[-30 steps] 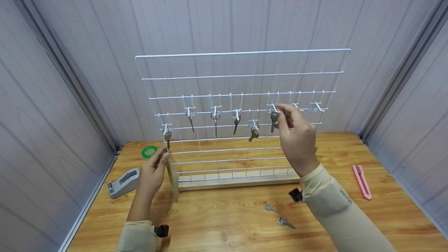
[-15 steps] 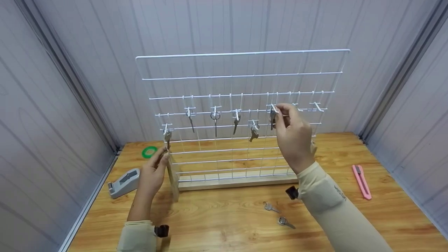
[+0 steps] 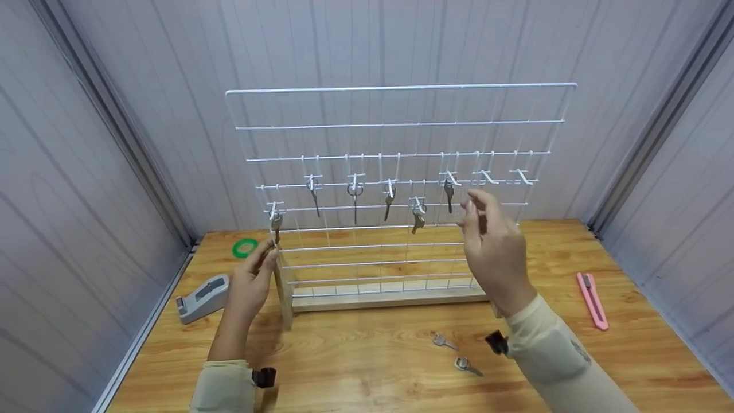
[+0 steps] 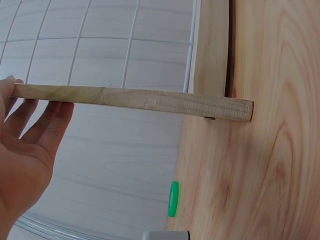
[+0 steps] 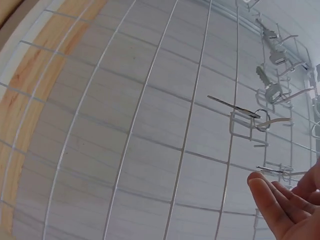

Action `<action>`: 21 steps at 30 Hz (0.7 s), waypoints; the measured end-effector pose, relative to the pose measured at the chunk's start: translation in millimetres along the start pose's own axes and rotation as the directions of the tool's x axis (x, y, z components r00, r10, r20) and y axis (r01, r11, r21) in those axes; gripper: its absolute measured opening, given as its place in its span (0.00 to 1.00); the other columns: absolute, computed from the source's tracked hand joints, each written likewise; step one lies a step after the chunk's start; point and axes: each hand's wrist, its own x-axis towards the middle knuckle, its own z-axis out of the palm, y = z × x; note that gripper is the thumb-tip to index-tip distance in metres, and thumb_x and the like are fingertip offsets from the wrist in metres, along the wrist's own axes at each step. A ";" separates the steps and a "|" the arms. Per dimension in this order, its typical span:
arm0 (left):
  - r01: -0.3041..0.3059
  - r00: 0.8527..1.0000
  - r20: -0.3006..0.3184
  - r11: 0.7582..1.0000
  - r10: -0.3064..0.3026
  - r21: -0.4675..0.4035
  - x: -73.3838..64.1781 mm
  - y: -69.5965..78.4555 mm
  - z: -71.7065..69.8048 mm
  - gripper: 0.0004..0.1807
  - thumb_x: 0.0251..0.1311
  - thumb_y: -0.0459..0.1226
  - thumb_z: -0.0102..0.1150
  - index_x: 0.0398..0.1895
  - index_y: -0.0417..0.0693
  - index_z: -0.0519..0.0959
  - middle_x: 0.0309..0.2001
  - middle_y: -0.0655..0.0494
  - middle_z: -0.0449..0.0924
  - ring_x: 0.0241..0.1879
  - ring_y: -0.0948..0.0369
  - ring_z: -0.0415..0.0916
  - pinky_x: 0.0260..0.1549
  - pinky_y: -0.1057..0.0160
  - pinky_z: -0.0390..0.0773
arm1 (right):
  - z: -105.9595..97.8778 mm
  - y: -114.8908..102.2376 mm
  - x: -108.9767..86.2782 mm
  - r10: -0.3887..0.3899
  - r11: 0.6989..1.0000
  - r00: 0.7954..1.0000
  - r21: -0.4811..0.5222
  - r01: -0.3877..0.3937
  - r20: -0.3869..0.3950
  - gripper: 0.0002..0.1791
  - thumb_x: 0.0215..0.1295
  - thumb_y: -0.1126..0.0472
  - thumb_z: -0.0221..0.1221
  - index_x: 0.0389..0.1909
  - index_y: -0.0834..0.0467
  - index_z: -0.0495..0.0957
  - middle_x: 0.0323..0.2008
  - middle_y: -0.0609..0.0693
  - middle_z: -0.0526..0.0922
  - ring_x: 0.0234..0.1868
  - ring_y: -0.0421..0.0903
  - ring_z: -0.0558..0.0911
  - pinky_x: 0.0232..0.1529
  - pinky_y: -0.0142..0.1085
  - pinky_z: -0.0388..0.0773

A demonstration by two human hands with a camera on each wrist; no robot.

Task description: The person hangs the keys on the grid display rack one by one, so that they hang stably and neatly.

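A white wire grid rack (image 3: pixel 395 88) stands on a wooden base, with keys on several of its hooks. My left hand (image 3: pixel 250 284) holds the rack's wooden side post (image 4: pixel 135 98), fingers on one face and thumb at its upper end. My right hand (image 3: pixel 496 246) is beside a hanging key (image 3: pixel 449 196), apart from it, its fingers loosely bent with nothing between them. That key hangs from a hook (image 3: pixel 453 178) right of the middle. Two hooks farther right, including the end hook (image 3: pixel 523 177), bear no key. In the right wrist view another key (image 5: pixel 232 106) hangs by its ring.
Two loose keys, a nearer one (image 3: pixel 468 366) and a farther one (image 3: pixel 444 341), lie on the wooden table (image 3: pixel 355 373). A grey tape dispenser (image 3: pixel 202 299) and green tape roll (image 3: pixel 245 248) are at left. A pink utility knife (image 3: pixel 592 301) lies at right.
My right hand has let go of the key and drawn back down and to the right. The key now hangs by itself on its hook. My left hand stays put.
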 end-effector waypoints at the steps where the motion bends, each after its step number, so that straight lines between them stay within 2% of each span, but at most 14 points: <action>1: 0.000 1.000 0.001 1.000 0.000 0.001 0.2 -0.3 0.2 0.25 0.83 0.45 0.53 0.78 0.51 0.73 0.72 0.44 0.80 0.72 0.51 0.76 0.74 0.47 0.77 | -4.7 0.4 -6.1 -0.001 1.000 1.000 0.001 0.001 0.009 0.13 0.81 0.67 0.55 0.59 0.68 0.79 0.43 0.60 0.91 0.35 0.50 0.92 0.37 0.33 0.90; 4: 0.006 1.000 0.003 1.000 -0.006 -0.001 -0.2 -0.7 0.3 0.25 0.83 0.45 0.53 0.78 0.51 0.73 0.72 0.45 0.79 0.72 0.52 0.76 0.73 0.49 0.78 | -16.5 2.8 -24.5 0.018 0.999 0.999 0.041 -0.020 0.041 0.13 0.80 0.67 0.57 0.59 0.68 0.79 0.43 0.59 0.91 0.33 0.50 0.92 0.36 0.22 0.86; 6: 0.014 1.000 0.007 1.000 -0.014 0.002 -0.3 -0.9 0.3 0.26 0.83 0.45 0.52 0.79 0.51 0.72 0.72 0.45 0.79 0.72 0.53 0.76 0.73 0.51 0.78 | -23.1 4.8 -37.7 0.056 0.996 0.994 0.065 -0.062 0.090 0.13 0.80 0.67 0.57 0.59 0.68 0.79 0.44 0.58 0.91 0.32 0.48 0.92 0.35 0.19 0.84; 8: 0.025 1.000 0.010 1.000 -0.025 -0.005 -0.7 0.1 -0.1 0.26 0.83 0.46 0.52 0.79 0.52 0.72 0.72 0.45 0.79 0.72 0.53 0.75 0.73 0.51 0.77 | -27.3 7.2 -50.9 0.118 0.989 0.980 0.075 -0.131 0.163 0.13 0.80 0.66 0.58 0.58 0.67 0.79 0.45 0.57 0.90 0.31 0.45 0.91 0.32 0.20 0.84; 9: 0.029 1.000 0.010 1.000 -0.029 -0.003 -0.6 0.5 -0.3 0.26 0.83 0.46 0.52 0.79 0.53 0.72 0.72 0.45 0.79 0.72 0.53 0.75 0.73 0.50 0.77 | -28.4 8.9 -57.8 0.155 0.982 0.965 0.069 -0.173 0.211 0.13 0.80 0.66 0.59 0.59 0.66 0.80 0.46 0.56 0.90 0.31 0.43 0.90 0.31 0.22 0.84; 10: 0.032 0.999 0.012 0.999 -0.032 -0.002 -0.6 1.0 -0.6 0.26 0.83 0.46 0.52 0.79 0.53 0.72 0.72 0.45 0.79 0.73 0.53 0.75 0.74 0.50 0.77 | -29.0 10.9 -64.8 0.202 0.973 0.942 0.054 -0.225 0.269 0.13 0.80 0.65 0.59 0.59 0.65 0.80 0.47 0.55 0.89 0.31 0.42 0.89 0.31 0.24 0.85; 11: 0.034 0.999 0.012 0.999 -0.034 0.000 -0.5 1.2 -0.8 0.26 0.83 0.46 0.52 0.79 0.53 0.72 0.72 0.45 0.79 0.73 0.53 0.75 0.74 0.49 0.77 | -28.8 13.3 -71.7 0.254 0.958 0.908 0.040 -0.283 0.334 0.13 0.80 0.64 0.59 0.60 0.63 0.80 0.48 0.55 0.89 0.31 0.40 0.89 0.31 0.25 0.86; 12: 0.034 0.999 0.013 0.999 -0.034 0.002 -0.4 1.6 -1.1 0.26 0.83 0.47 0.52 0.79 0.54 0.72 0.72 0.45 0.79 0.73 0.53 0.75 0.74 0.49 0.76 | -27.8 16.3 -78.5 0.303 0.939 0.866 0.030 -0.342 0.398 0.14 0.80 0.63 0.60 0.61 0.62 0.79 0.49 0.54 0.89 0.33 0.40 0.89 0.32 0.26 0.86; 15: 0.028 1.000 0.011 1.000 -0.029 0.008 0.0 1.8 -1.9 0.26 0.83 0.47 0.52 0.79 0.54 0.72 0.72 0.45 0.79 0.72 0.52 0.75 0.74 0.47 0.76 | -20.1 29.1 -98.3 0.409 0.866 0.712 0.003 -0.500 0.571 0.18 0.80 0.62 0.61 0.66 0.59 0.77 0.51 0.56 0.88 0.35 0.44 0.89 0.34 0.32 0.89; 16: 0.027 1.000 0.012 1.000 -0.027 0.009 0.2 1.1 -2.1 0.26 0.83 0.47 0.52 0.79 0.54 0.72 0.72 0.44 0.79 0.73 0.52 0.75 0.75 0.47 0.76 | -16.3 34.6 -104.8 0.426 0.844 0.667 -0.003 -0.536 0.612 0.20 0.79 0.61 0.62 0.67 0.60 0.76 0.51 0.56 0.87 0.35 0.46 0.89 0.34 0.34 0.90; 17: 0.028 1.000 0.013 1.000 -0.029 0.011 0.4 0.3 -2.1 0.27 0.83 0.47 0.52 0.79 0.54 0.72 0.72 0.45 0.79 0.72 0.52 0.75 0.75 0.47 0.76 | -12.0 40.4 -111.1 0.433 0.827 0.631 -0.004 -0.563 0.644 0.22 0.78 0.62 0.63 0.68 0.61 0.75 0.51 0.57 0.87 0.35 0.47 0.89 0.34 0.36 0.91; 19: 0.028 0.999 0.017 1.000 -0.028 0.007 0.6 -1.7 -1.7 0.27 0.83 0.48 0.52 0.79 0.53 0.71 0.73 0.45 0.78 0.73 0.52 0.75 0.75 0.47 0.76 | -4.6 51.7 -122.6 0.435 0.809 0.580 -0.016 -0.588 0.689 0.25 0.76 0.61 0.65 0.69 0.63 0.73 0.51 0.58 0.86 0.35 0.48 0.88 0.34 0.36 0.90; 21: 0.030 0.999 0.019 1.000 -0.031 0.005 0.6 -3.8 -1.2 0.27 0.83 0.48 0.52 0.79 0.53 0.71 0.74 0.45 0.78 0.74 0.51 0.74 0.75 0.47 0.76 | 1.9 62.1 -131.4 0.432 0.809 0.546 -0.040 -0.587 0.718 0.28 0.74 0.61 0.67 0.69 0.66 0.73 0.50 0.58 0.86 0.36 0.48 0.87 0.35 0.34 0.88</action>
